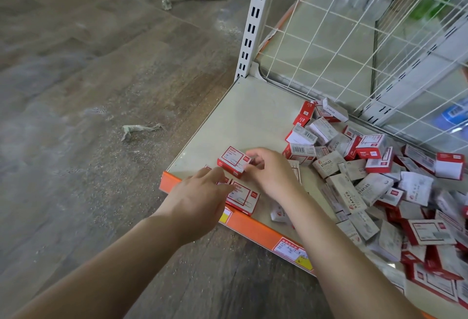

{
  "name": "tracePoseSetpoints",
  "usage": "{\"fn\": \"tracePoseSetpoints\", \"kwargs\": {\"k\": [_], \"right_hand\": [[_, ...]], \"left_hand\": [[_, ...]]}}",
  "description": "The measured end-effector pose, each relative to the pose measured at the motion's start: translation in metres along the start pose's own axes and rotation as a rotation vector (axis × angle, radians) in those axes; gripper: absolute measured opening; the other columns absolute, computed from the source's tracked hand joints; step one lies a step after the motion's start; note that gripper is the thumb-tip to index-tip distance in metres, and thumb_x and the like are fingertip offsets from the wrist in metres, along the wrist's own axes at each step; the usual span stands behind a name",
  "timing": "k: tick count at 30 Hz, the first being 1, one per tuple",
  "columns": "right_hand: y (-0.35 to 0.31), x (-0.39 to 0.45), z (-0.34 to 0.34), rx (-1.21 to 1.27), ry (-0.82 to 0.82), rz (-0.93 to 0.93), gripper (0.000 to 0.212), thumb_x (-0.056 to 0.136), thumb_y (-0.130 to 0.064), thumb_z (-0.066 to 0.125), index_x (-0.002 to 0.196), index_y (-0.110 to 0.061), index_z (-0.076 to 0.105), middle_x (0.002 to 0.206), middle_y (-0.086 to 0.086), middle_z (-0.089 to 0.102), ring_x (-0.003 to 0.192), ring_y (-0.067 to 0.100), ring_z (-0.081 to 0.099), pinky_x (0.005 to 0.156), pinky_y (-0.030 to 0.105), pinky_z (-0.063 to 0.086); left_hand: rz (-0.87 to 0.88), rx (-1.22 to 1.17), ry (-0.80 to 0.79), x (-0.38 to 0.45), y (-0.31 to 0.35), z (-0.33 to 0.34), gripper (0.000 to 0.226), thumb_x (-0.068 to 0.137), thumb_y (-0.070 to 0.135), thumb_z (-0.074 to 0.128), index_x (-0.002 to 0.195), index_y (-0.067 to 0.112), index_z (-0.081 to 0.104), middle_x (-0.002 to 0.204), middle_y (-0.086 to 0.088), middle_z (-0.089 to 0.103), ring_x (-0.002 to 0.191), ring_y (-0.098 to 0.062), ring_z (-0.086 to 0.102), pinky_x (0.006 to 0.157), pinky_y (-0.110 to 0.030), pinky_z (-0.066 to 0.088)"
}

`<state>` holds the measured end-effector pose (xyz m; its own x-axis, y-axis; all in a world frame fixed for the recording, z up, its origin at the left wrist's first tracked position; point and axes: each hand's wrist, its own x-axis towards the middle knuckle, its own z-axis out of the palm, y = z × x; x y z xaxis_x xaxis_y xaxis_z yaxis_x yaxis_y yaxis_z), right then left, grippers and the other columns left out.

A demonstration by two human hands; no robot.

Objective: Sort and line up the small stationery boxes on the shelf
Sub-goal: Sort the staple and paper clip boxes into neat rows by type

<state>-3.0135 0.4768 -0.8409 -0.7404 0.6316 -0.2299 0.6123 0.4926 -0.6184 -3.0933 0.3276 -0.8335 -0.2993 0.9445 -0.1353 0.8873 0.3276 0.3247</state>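
A low cream shelf (243, 116) with an orange front edge holds a jumbled heap of small stationery boxes (374, 174), red-and-white ones and grey staples ones. Near the shelf's front left corner, my right hand (271, 169) pinches a red-and-white box (234, 160) at its right end, lifted slightly above other boxes. My left hand (200, 197) lies with straight fingers on a flat red-and-white box (243, 198) and partly covers another beside it.
A white slotted upright (253, 22) and a wire grid back panel (354, 40) bound the shelf at the rear. Price labels (293, 251) sit on the orange edge. Scraps of crumpled paper (139, 130) lie on the wood-look floor to the left.
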Motion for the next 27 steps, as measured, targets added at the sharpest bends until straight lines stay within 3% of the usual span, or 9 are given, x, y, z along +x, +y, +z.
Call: {"fn": "tracePoseSetpoints", "kwargs": {"k": [6, 10, 21, 27], "right_hand": [[-0.003, 0.002, 0.006, 0.036, -0.034, -0.063, 0.034, 0.090, -0.017, 0.057, 0.124, -0.018, 0.058, 0.118, -0.002, 0.060, 0.090, 0.006, 0.050, 0.065, 0.009, 0.038], [-0.005, 0.002, 0.010, 0.057, -0.054, -0.077, 0.035, 0.090, -0.017, 0.058, 0.125, -0.018, 0.058, 0.119, 0.001, 0.061, 0.091, 0.008, 0.052, 0.077, 0.021, 0.045], [-0.001, 0.004, 0.016, 0.023, -0.054, -0.088, 0.035, 0.090, -0.021, 0.057, 0.125, -0.021, 0.058, 0.117, 0.000, 0.062, 0.098, 0.013, 0.060, 0.079, 0.025, 0.051], [0.004, -0.003, 0.006, -0.004, 0.073, -0.111, 0.034, 0.093, -0.021, 0.054, 0.127, -0.018, 0.055, 0.116, 0.000, 0.054, 0.090, 0.007, 0.050, 0.076, 0.015, 0.037]], "left_hand": [[-0.013, -0.040, 0.000, -0.001, -0.001, 0.000, 0.038, 0.098, 0.027, 0.032, 0.132, 0.034, 0.047, 0.125, 0.006, 0.044, 0.116, -0.014, 0.040, 0.088, -0.030, 0.045], [-0.025, -0.043, -0.020, 0.000, -0.001, 0.000, 0.041, 0.098, 0.027, 0.031, 0.137, 0.038, 0.040, 0.128, 0.008, 0.041, 0.118, -0.012, 0.037, 0.091, -0.029, 0.043], [-0.034, -0.128, -0.010, 0.001, -0.004, 0.002, 0.042, 0.095, 0.023, 0.039, 0.133, 0.039, 0.046, 0.125, 0.008, 0.043, 0.118, -0.012, 0.037, 0.093, -0.029, 0.041], [-0.057, -0.117, -0.012, 0.001, -0.001, 0.001, 0.041, 0.095, 0.021, 0.038, 0.133, 0.036, 0.047, 0.126, 0.007, 0.042, 0.119, -0.014, 0.037, 0.094, -0.033, 0.041]]}}
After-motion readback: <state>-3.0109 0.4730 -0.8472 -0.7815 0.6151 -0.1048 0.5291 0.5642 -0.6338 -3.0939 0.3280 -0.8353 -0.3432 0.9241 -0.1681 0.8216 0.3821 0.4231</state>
